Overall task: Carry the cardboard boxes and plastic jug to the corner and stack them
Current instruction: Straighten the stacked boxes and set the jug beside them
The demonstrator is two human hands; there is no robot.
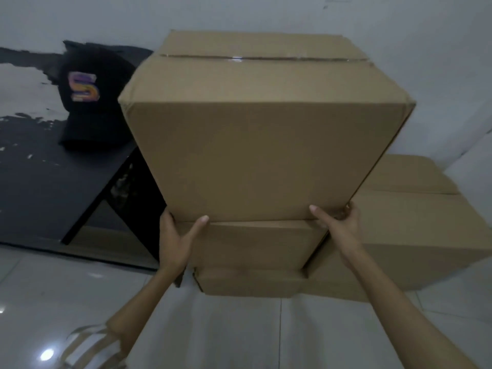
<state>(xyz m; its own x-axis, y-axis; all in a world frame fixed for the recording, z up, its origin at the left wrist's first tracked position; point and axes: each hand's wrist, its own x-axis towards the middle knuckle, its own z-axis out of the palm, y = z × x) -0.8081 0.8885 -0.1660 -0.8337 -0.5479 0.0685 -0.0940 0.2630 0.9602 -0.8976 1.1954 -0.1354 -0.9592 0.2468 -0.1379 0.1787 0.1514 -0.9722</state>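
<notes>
A large taped cardboard box [255, 145] fills the middle of the view, up against the white wall. My left hand [178, 238] grips its lower left corner, thumb on the front face. My right hand [338, 222] grips its lower right corner the same way. Its bottom edge meets a lower cardboard box [253, 243], which sits on another cardboard box [250, 282] near the floor. A further cardboard box [415, 222] stands to the right. I see no plastic jug.
A black table [40, 169] stands to the left, with a black cap [90, 97] on it close to the large box. Glossy white floor tiles [239, 336] lie in front. White walls meet in a corner behind the boxes.
</notes>
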